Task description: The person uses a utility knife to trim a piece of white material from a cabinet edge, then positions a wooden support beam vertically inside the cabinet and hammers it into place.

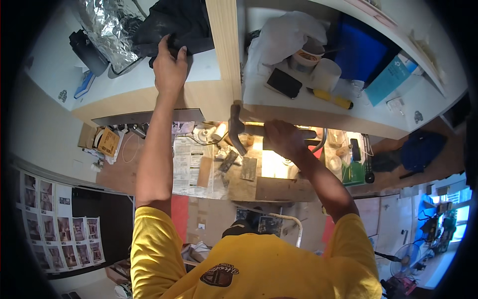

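Observation:
My right hand [285,139] is closed around the handle of a claw hammer [236,130]. The hammer's dark head is just below the upright wooden divider [225,60] of the shelf unit; I cannot tell whether it touches the wood. My left hand [170,67] reaches up to the left shelf [201,67], thumb and index finger apart. Its fingertips are against a black cloth or bag [174,25], which partly hides the other fingers. Crumpled silver foil [107,30] and a black cylindrical object [88,52] are left of that hand.
The right shelf holds a dark phone-like block [284,83], a white tub [305,60], a white roll [326,74], a yellow-and-black cutter [332,98] and a teal box [391,79]. Below, newspaper [186,164] and wood pieces lie on a lit worktop [239,192]. A fan [406,259] stands at right.

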Available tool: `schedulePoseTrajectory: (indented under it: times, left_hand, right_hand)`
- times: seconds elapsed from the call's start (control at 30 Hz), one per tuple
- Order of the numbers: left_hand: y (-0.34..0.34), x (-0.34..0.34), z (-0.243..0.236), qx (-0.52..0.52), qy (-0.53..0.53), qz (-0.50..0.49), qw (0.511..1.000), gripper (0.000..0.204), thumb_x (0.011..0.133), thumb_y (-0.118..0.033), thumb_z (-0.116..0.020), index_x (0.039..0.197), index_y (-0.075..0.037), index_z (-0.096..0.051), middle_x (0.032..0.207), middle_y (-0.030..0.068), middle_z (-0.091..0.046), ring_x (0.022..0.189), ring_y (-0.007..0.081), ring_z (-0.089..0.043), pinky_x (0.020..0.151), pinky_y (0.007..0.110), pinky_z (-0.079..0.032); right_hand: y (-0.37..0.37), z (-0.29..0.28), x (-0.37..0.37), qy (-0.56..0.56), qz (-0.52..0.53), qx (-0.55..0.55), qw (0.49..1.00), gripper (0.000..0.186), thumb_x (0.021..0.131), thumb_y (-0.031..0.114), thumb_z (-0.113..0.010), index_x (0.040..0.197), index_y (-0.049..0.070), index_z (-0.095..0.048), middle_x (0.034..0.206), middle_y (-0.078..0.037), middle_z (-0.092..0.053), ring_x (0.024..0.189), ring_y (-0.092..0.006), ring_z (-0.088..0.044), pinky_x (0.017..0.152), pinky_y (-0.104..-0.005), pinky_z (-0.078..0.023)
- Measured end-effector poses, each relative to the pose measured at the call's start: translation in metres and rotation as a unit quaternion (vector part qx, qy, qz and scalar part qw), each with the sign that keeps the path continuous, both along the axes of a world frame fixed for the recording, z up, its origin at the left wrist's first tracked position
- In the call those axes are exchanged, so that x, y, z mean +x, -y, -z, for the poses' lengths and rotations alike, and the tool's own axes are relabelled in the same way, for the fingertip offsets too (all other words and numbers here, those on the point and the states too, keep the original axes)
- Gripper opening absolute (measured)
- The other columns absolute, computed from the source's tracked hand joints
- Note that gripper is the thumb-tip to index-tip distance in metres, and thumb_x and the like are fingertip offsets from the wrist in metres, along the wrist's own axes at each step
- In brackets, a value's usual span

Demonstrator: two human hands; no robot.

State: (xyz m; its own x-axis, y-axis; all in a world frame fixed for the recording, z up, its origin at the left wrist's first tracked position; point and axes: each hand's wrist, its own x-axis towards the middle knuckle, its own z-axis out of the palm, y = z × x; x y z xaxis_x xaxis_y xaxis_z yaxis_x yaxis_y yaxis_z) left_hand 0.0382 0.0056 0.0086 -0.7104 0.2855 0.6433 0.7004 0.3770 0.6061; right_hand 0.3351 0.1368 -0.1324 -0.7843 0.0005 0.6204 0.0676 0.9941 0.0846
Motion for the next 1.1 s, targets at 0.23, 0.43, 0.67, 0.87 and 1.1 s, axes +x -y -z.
schedulePoseTrajectory:
  times: [0.23,0.43,0.67,0.87,1.1]
  left_hand:
    - [0.0,-0.012,0.003,0.028,-0.02,0.012,0.999,0.045,0.092,-0.02,-0.071,0.132,-0.004,-0.06,0.085,0.0182,-0.072,0.078,0.0363,-0.07,0.074,0.045,-0.053]
    - [0.004,-0.001,-0.003,0.039,0.009,0.014,0.999,0.043,0.092,-0.019,-0.069,0.131,-0.004,-0.06,0.088,0.0196,-0.072,0.079,0.0369,-0.07,0.074,0.046,-0.054]
    - [0.004,-0.001,0.0,0.036,-0.012,0.013,0.999,0.04,0.092,-0.019,-0.067,0.129,-0.003,-0.062,0.1,0.0225,-0.072,0.09,0.0392,-0.07,0.08,0.047,-0.054]
    - [0.004,-0.004,0.001,0.039,-0.012,0.018,0.999,0.033,0.093,-0.019,-0.066,0.121,-0.001,-0.067,0.109,0.0249,-0.07,0.095,0.0405,-0.069,0.084,0.046,-0.054]
    - [0.003,-0.008,0.007,0.083,-0.066,0.035,0.994,0.027,0.095,-0.016,-0.062,0.116,0.0,-0.068,0.105,0.0225,-0.071,0.094,0.0412,-0.068,0.084,0.047,-0.052]
  right_hand:
    - [-0.001,-0.027,-0.005,-0.032,0.007,-0.008,0.999,0.013,0.089,0.016,-0.064,0.09,0.006,-0.055,0.077,-0.01,-0.059,0.062,-0.0273,-0.065,0.055,-0.0414,-0.057]
    - [0.001,-0.065,-0.003,0.014,0.011,0.0,1.0,0.015,0.089,0.018,-0.066,0.091,0.007,-0.055,0.076,-0.01,-0.059,0.062,-0.028,-0.065,0.054,-0.0418,-0.055]
    - [0.002,-0.093,-0.003,0.0,-0.001,-0.009,1.0,0.018,0.092,0.021,-0.064,0.09,0.006,-0.054,0.076,-0.01,-0.058,0.064,-0.0302,-0.066,0.052,-0.0425,-0.055]
    - [0.009,-0.105,-0.01,0.043,0.026,0.022,0.998,0.018,0.092,0.022,-0.064,0.091,0.007,-0.054,0.077,-0.011,-0.059,0.065,-0.0313,-0.066,0.052,-0.0425,-0.055]
    - [0.0,-0.116,-0.017,0.002,-0.001,0.057,0.998,0.021,0.091,0.023,-0.067,0.092,0.007,-0.054,0.076,-0.01,-0.058,0.061,-0.0303,-0.065,0.05,-0.0419,-0.054]
